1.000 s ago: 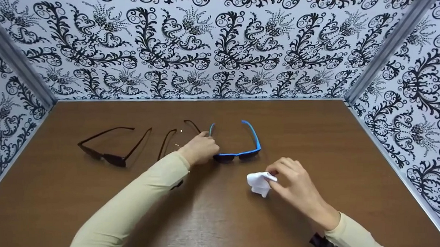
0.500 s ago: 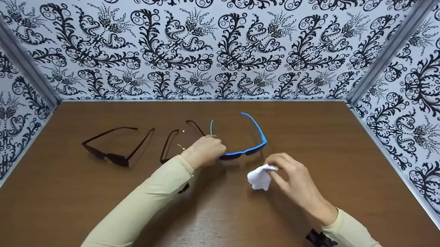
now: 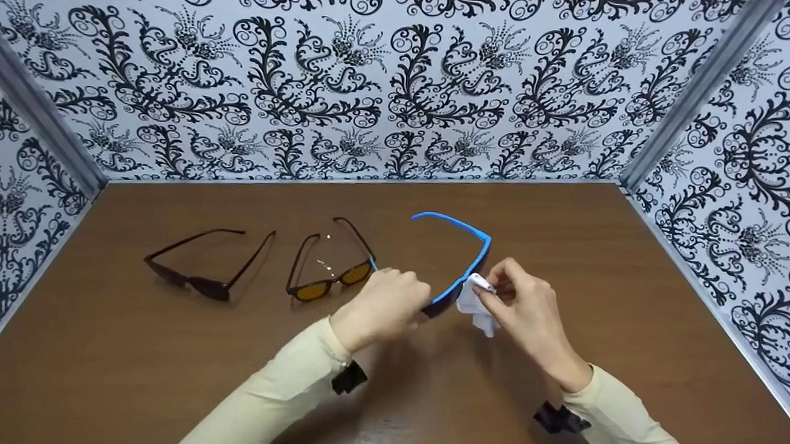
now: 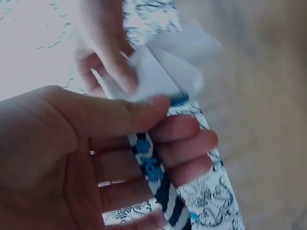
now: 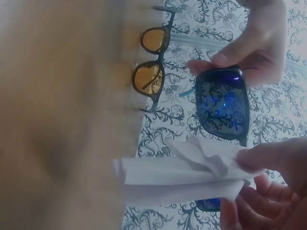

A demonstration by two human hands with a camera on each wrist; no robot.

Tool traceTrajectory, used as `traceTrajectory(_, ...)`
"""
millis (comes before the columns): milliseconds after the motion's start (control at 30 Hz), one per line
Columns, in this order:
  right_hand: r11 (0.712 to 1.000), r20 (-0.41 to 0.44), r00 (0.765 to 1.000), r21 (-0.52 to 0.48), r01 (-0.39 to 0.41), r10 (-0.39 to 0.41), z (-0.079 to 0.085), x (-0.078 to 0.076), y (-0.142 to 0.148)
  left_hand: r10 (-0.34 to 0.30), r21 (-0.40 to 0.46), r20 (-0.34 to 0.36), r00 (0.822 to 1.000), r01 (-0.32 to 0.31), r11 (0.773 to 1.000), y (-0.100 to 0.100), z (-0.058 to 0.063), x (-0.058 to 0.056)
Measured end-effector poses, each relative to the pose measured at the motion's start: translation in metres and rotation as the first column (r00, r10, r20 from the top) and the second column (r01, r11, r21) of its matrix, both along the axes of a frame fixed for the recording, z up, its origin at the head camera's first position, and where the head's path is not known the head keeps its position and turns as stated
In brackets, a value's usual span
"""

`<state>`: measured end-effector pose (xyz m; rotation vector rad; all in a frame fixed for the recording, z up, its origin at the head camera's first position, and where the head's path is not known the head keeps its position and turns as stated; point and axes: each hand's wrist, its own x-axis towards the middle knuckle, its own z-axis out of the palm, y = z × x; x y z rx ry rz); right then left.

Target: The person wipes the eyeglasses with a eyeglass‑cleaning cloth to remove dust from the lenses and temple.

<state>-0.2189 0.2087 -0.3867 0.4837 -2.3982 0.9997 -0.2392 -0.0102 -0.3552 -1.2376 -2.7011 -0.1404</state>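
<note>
In the head view my left hand (image 3: 387,308) grips one end of a pair of blue-framed sunglasses (image 3: 476,259), tilted over the table. The left wrist view shows the thumb and fingers at its black-and-white striped temple (image 4: 154,167). My right hand (image 3: 531,313) pinches a folded white cloth (image 3: 474,305), which overlaps the front of the sunglasses near the bridge. In the right wrist view one dark bluish lens (image 5: 221,103) shows above the cloth; the other is mostly hidden behind it.
Left of my left hand lie glasses with orange lenses (image 3: 314,291), temples unfolded. Dark brown sunglasses (image 3: 210,288) lie further left. The brown tabletop (image 3: 166,365) is bounded by patterned black-and-white walls (image 3: 400,84) at the back and sides.
My left hand has lifted the blue sunglasses off the table and brought them right and nearer, turning them. The cloth in my right hand has moved slightly up to meet them.
</note>
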Motion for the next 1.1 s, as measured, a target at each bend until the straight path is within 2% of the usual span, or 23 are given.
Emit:
traceTrajectory(167, 0.981, -0.066, 0.985, -0.096, -0.168, 0.162, -0.006, -0.001, -0.012, 0.002, 0.154, 0.035, 0.999, -0.008, 0.988, 0.000, -0.004, 0.003)
traceTrajectory(367, 0.940, -0.166, 0.942, -0.129, -0.314, 0.292, -0.007, -0.002, -0.025, -0.012, 0.310, 0.177, 0.984, -0.044, 0.950, -0.001, -0.008, 0.003)
traceTrajectory(433, 0.921, -0.208, 0.913, -0.099, -0.377, 0.351, -0.009, -0.002, -0.028, -0.027, 0.345, 0.204, 0.979, -0.046, 0.937, -0.002, -0.009, 0.003)
traceTrajectory(533, 0.882, -0.254, 0.852, 0.009, -0.471, 0.457, -0.015, -0.001, -0.031, -0.065, 0.386, 0.240, 0.969, -0.034, 0.922, -0.005, -0.007, 0.003)
traceTrajectory(600, 0.865, -0.276, 0.821, 0.105, -0.491, 0.500, -0.019, 0.001, -0.030, -0.097, 0.411, 0.276, 0.956, -0.027, 0.911, -0.008, -0.005, 0.002)
traceTrajectory(633, 0.860, -0.281, 0.813, 0.144, -0.489, 0.510, -0.020, 0.002, -0.029, -0.104, 0.417, 0.303, 0.947, -0.034, 0.909, -0.010, -0.003, 0.002)
traceTrajectory(700, 0.870, -0.273, 0.827, 0.172, -0.462, 0.492, -0.021, 0.003, -0.026, -0.118, 0.426, 0.356, 0.927, -0.049, 0.903, -0.012, -0.001, 0.002)
traceTrajectory(800, 0.910, -0.278, 0.866, 0.106, -0.401, 0.414, -0.019, 0.001, -0.023, -0.123, 0.423, 0.435, 0.892, -0.081, 0.902, -0.014, 0.001, 0.003)
traceTrajectory(867, 0.928, -0.275, 0.888, 0.037, -0.372, 0.367, -0.015, 0.000, -0.024, -0.124, 0.414, 0.454, 0.882, -0.086, 0.906, -0.013, 0.000, 0.005)
traceTrajectory(900, 0.929, -0.278, 0.892, 0.012, -0.369, 0.357, -0.013, 0.000, -0.026, -0.127, 0.411, 0.461, 0.878, -0.085, 0.908, -0.013, -0.001, 0.006)
traceTrajectory(967, 0.925, -0.302, 0.881, 0.010, -0.380, 0.365, -0.010, 0.001, -0.030, -0.127, 0.407, 0.467, 0.875, -0.085, 0.909, -0.011, -0.002, 0.007)
traceTrajectory(1100, 0.885, -0.327, 0.823, 0.135, -0.446, 0.464, -0.011, 0.005, -0.036, -0.120, 0.427, 0.462, 0.879, -0.102, 0.899, -0.011, -0.003, 0.008)
